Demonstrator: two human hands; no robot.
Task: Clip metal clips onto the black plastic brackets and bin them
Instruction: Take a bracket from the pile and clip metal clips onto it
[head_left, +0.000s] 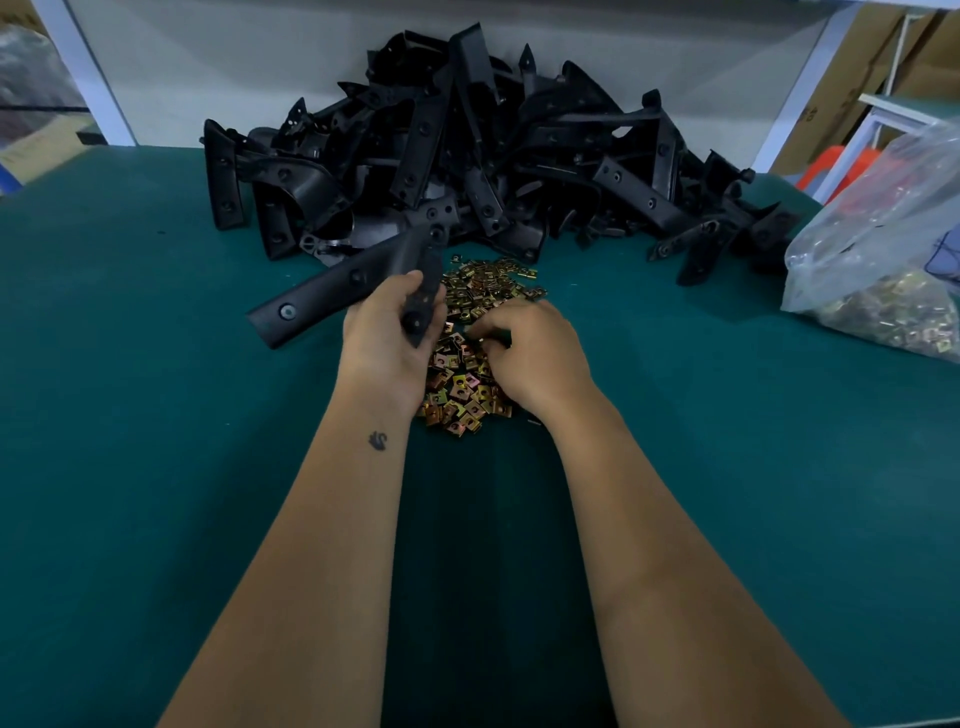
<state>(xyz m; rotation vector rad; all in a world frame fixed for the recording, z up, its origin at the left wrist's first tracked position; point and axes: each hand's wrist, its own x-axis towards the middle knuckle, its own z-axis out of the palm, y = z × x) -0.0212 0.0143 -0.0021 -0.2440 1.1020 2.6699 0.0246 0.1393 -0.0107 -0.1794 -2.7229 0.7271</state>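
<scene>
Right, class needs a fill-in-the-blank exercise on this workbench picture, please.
1. The left hand grips a black plastic ____.
2. The right hand reaches into the loose pile of small ____ clips.
3. The green table holds a clear plastic ____ of clips at its right edge.

Missing words: bracket; metal; bag

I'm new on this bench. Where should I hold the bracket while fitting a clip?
Probably grip the bracket near its bend, coming from below, as the left hand does. That leaves its long arm with the holes free, sticking out to the left, for the right hand bringing clips.
</scene>
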